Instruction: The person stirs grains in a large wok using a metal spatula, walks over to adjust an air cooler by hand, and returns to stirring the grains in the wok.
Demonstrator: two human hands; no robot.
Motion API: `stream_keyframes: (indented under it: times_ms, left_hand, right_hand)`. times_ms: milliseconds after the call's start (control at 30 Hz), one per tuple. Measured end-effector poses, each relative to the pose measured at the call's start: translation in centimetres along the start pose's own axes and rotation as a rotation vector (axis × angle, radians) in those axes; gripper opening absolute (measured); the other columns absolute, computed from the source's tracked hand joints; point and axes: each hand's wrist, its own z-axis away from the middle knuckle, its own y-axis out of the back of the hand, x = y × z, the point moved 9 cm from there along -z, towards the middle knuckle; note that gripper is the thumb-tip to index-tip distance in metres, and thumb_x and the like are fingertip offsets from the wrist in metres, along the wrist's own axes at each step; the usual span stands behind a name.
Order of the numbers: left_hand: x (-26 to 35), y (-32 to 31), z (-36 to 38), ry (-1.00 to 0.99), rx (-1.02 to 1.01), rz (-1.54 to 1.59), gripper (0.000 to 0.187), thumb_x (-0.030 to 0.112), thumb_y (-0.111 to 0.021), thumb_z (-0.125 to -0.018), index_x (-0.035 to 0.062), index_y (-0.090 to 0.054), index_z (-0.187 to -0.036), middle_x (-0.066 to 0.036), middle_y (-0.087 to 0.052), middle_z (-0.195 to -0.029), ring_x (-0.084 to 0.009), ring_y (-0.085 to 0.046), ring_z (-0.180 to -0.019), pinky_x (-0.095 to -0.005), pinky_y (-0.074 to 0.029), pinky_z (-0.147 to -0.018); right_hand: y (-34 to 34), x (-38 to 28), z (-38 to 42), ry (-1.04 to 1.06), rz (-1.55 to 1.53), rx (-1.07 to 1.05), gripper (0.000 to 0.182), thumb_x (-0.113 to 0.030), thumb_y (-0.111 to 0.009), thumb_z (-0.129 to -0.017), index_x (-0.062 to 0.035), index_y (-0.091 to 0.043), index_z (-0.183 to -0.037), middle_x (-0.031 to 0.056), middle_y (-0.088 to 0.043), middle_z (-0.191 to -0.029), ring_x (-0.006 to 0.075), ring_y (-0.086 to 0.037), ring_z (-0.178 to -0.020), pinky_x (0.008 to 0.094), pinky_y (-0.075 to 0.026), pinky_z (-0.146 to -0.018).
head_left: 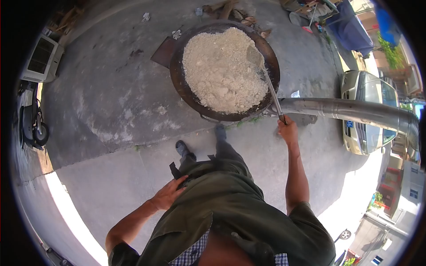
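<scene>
A large dark wok [176,84] stands in front of me, filled with a pale, crumbly, grain-like mass [222,71]. My right hand [288,129] is closed round the handle end of a long-handled spatula [272,91]. Its flat head rests on the pale mass at the wok's right side, partly coated with it. My left hand [170,193] lies against the dark green apron [208,190] at my waist, fingers stretched out and holding nothing. Dark straps of the apron hang beside it.
A metal pipe [346,107] runs right from the wok. Beyond it a car [366,111] is parked. Split wood [228,9] lies behind the wok and a rusty plate [164,52] at its left. A motorcycle [34,124] and a white cabinet-like box [42,57] stand far left.
</scene>
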Motion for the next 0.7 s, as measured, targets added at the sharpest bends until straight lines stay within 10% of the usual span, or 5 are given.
stream_keyframes:
  times_ms: [233,333,633,700]
  left_hand:
    - [-0.3,-4.0,-0.7,0.07,0.097,0.009,0.075,0.023,-0.062,-0.094,0.0175,-0.021,-0.156,-0.032,-0.028,-0.155,-0.0495,-0.049,-0.122,-0.0509,-0.043,-0.104]
    - [1.0,-4.6,-1.8,0.288,0.175,0.229,0.059,0.021,-0.058,-0.096,0.0154,-0.036,-0.151,-0.029,-0.028,-0.157,-0.0493,-0.047,-0.126,-0.049,-0.043,-0.107]
    - [2.7,-7.7,-3.4,0.651,0.223,0.29,0.059,0.022,-0.06,-0.092,0.0112,-0.045,-0.149,-0.026,-0.032,-0.155,-0.0474,-0.045,-0.131,-0.0478,-0.041,-0.11]
    - [2.3,-7.0,-4.0,0.704,0.279,0.348,0.059,0.023,-0.06,-0.092,0.0115,-0.046,-0.148,-0.027,-0.032,-0.155,-0.0471,-0.046,-0.13,-0.0473,-0.041,-0.11]
  right_hand:
    - [-0.6,3.5,-13.4,-0.534,-0.294,-0.267,0.016,-0.021,-0.066,-0.096,-0.0055,-0.063,-0.091,0.0044,-0.058,-0.066,0.0178,-0.055,-0.05,0.0326,-0.043,-0.042]
    - [-3.0,1.0,-20.0,-0.435,-0.295,-0.363,0.02,-0.022,-0.066,-0.096,-0.0053,-0.062,-0.086,0.0049,-0.057,-0.066,0.0172,-0.053,-0.051,0.0347,-0.043,-0.043]
    - [-11.9,-17.2,-20.0,0.879,0.875,-0.085,0.017,-0.012,-0.059,-0.091,0.0017,-0.066,-0.099,0.0264,-0.072,-0.087,0.0378,-0.073,-0.076,0.0449,-0.059,-0.064]
    - [-11.6,-17.0,-17.3,0.839,0.94,-0.084,0.022,-0.011,-0.058,-0.089,0.0022,-0.064,-0.105,0.0235,-0.072,-0.087,0.0374,-0.073,-0.076,0.0458,-0.059,-0.066]
